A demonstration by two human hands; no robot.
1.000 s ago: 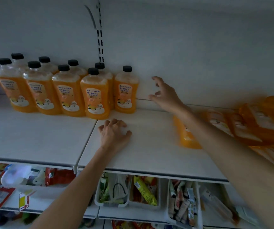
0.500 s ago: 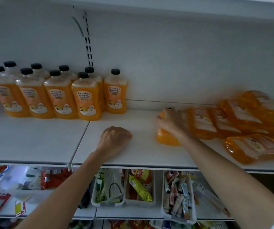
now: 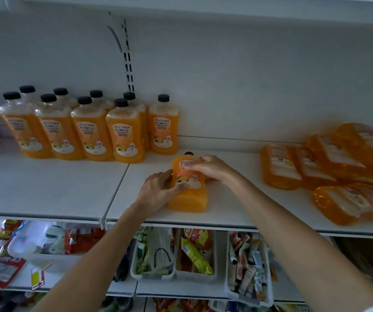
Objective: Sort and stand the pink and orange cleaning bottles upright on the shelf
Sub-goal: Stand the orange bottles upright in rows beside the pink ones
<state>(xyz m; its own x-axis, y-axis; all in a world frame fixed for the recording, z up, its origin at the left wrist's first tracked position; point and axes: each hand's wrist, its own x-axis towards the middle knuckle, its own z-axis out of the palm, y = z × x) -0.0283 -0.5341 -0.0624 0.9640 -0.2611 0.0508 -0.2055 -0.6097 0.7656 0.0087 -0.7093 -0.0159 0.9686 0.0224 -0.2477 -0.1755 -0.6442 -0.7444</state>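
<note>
Bottle (image 3: 189, 199), orange, at the middle of the shelf (image 3: 57, 188), cap pointing far (flat or just lifting, cannot tell). Left hand (image 3: 158, 190) grips its near-left side, right hand (image 3: 210, 167) its far shoulder. Best bet: pivot it on its base, then slide it left against the standing row (image 3: 122, 131), label facing near.

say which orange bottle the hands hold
The lone bottle mid-shelf, gripped by left hand and right hand; the upright group and the lying pile are untouched.
</note>
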